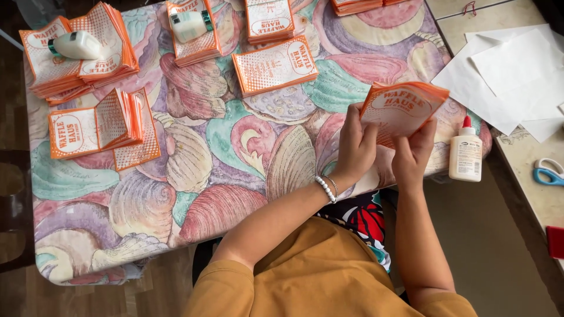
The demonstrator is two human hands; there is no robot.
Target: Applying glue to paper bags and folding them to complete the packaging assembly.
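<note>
both forearms are reaching up from my mustard shirt (329,276), the left hand (355,147) and right hand (414,149) pinching a thin stack of orange-and-white paper sleeves (402,105) from below, held tilted over the shell-print tablecloth (235,152). a white glue bottle (466,154) is standing just beside my right hand; flat orange stacks (274,64) are lying further off.
</note>
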